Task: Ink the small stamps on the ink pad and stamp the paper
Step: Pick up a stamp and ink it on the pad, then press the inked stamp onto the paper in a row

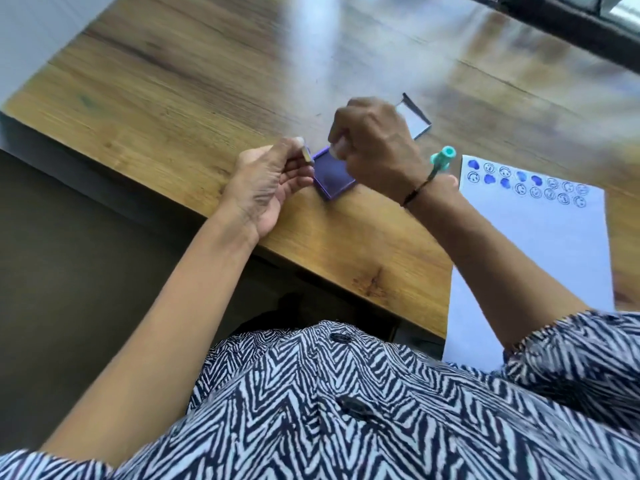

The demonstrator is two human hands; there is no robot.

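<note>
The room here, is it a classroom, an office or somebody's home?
Hard to say; probably a home or office desk used for crafts. A wooden table holds a blue ink pad and paper covered in stamped hearts and smileys; little else shows.

One ink pad [334,178], one lid [415,117], one paper [540,244], one teal stamp [441,159] and one small stamp [336,152]. Prints: about five hearts and fourteen smileys.

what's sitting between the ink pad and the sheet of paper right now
In the head view, the right hand and wrist, plus a teal stamp, lie between ink pad and paper.
</note>
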